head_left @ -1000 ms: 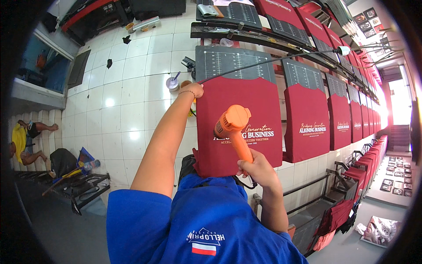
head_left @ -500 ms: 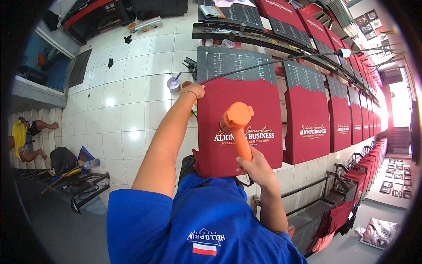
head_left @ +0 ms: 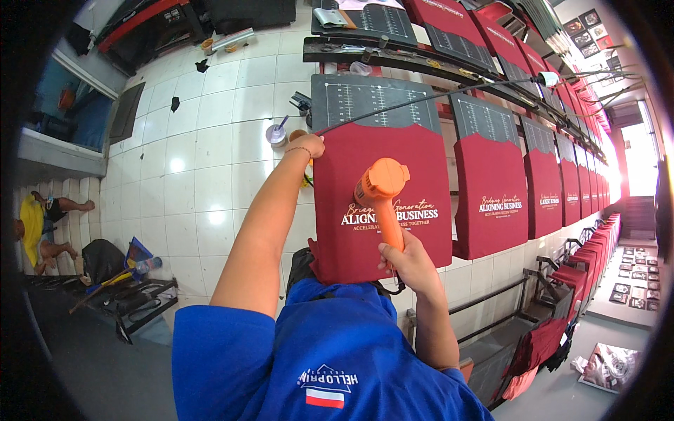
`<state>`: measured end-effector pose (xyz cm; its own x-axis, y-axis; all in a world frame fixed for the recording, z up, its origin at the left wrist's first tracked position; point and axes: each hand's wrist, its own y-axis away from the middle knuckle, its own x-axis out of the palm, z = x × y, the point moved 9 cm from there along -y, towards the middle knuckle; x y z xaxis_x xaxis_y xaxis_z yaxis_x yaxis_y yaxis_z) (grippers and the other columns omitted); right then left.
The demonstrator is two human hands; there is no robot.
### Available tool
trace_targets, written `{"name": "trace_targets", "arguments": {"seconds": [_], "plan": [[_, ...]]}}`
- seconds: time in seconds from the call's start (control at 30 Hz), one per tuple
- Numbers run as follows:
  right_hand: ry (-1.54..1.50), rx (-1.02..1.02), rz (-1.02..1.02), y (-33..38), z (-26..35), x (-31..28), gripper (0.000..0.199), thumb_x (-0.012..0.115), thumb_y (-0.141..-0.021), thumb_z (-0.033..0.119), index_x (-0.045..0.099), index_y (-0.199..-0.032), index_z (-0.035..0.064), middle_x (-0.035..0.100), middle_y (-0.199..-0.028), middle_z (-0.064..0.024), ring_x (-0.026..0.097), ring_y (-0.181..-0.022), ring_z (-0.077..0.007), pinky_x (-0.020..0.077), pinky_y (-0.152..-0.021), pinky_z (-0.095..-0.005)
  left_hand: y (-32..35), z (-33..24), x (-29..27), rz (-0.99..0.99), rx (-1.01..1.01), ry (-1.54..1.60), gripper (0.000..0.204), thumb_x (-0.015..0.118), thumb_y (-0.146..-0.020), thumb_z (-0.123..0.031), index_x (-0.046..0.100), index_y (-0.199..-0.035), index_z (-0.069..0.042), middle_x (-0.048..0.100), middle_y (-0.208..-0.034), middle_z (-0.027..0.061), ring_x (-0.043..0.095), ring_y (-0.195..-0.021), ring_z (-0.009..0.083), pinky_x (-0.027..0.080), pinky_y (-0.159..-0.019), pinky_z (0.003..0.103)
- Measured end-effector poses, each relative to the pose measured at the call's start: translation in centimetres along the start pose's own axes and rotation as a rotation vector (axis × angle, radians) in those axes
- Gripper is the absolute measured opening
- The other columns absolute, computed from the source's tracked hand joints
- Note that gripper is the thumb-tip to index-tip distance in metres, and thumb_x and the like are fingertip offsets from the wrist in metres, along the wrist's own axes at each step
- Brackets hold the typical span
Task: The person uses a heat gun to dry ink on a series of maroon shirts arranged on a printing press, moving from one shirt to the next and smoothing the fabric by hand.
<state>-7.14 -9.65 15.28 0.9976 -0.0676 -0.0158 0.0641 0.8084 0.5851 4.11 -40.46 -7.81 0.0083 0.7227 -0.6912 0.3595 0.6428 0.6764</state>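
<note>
A maroon shirt (head_left: 337,245) with white and gold print lies stretched over a dark grey board (head_left: 372,95) in front of me. Above its print, my right hand (head_left: 413,263) is closed round the handle of an orange heat gun (head_left: 387,177), whose nozzle is turned to the left and partly covers the lettering. At the shirt's upper left edge, my left hand (head_left: 307,146) is closed on a black power cord (head_left: 421,98). The cord runs taut to the right across the boards, toward a white socket (head_left: 548,78).
More boards with maroon shirts (head_left: 491,203) stretch away to the right, and another row stands beyond a black rail (head_left: 421,63). A tub of ink (head_left: 276,133) stands left of my left hand. A person in yellow (head_left: 31,221) sits at the far left.
The heat gun has shifted very slightly up and right over the print, uncovering more letters at the left. My left hand stays almost where it was.
</note>
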Motion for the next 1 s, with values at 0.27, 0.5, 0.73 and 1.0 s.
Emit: {"name": "trace_targets", "arguments": {"seconds": [0.27,0.5,0.73,1.0], "plan": [[0.03,0.088,-0.03,4.3,-2.1,-0.3,0.027,0.06,-0.092,0.012,0.052,-0.112,-0.0043,0.059,-0.077,-0.0045,0.06,-0.062,-0.0101,0.0476,-0.054,-0.0237,-2.4,0.2,0.9,-0.013,0.088,-0.111,0.05,0.022,-0.104,-0.026,0.056,-0.13,0.001,0.052,-0.137,0.0202,0.049,-0.127,0.0399,0.041,-0.104,0.052],[0.026,0.078,-0.019,4.4,-2.8,0.1,0.028,0.06,-0.092,0.012,0.052,-0.113,-0.005,0.059,-0.078,-0.0036,0.061,-0.065,-0.0096,0.0479,-0.054,-0.0239,-0.4,-0.7,0.2,-0.005,0.108,-0.095,0.05,0.02,-0.103,-0.02,0.051,-0.131,0.007,0.052,-0.128,0.0314,0.053,-0.119,0.0452,0.043,-0.101,0.052],[-0.004,0.089,-0.002,4.4,-2.5,0.4,0.032,0.06,-0.092,0.012,0.052,-0.117,-0.0049,0.059,-0.078,-0.0036,0.061,-0.065,-0.0099,0.0484,-0.055,-0.0231,-2.0,0.9,1.1,-0.013,0.092,-0.062,0.052,0.019,-0.104,-0.022,0.053,-0.127,0.009,0.051,-0.13,0.0309,0.053,-0.119,0.0447,0.042,-0.103,0.05],[-0.008,0.118,-0.02,4.2,-2.9,-1.1,0.032,0.061,-0.091,0.011,0.052,-0.117,-0.0055,0.06,-0.078,-0.0043,0.061,-0.064,-0.0102,0.049,-0.055,-0.0238,-2.9,1.7,1.4,-0.031,-0.093,0.034,0.057,0.02,-0.104,-0.038,0.054,-0.135,-0.005,0.049,-0.143,0.016,0.043,-0.133,0.0405,0.037,-0.107,0.052]]}}
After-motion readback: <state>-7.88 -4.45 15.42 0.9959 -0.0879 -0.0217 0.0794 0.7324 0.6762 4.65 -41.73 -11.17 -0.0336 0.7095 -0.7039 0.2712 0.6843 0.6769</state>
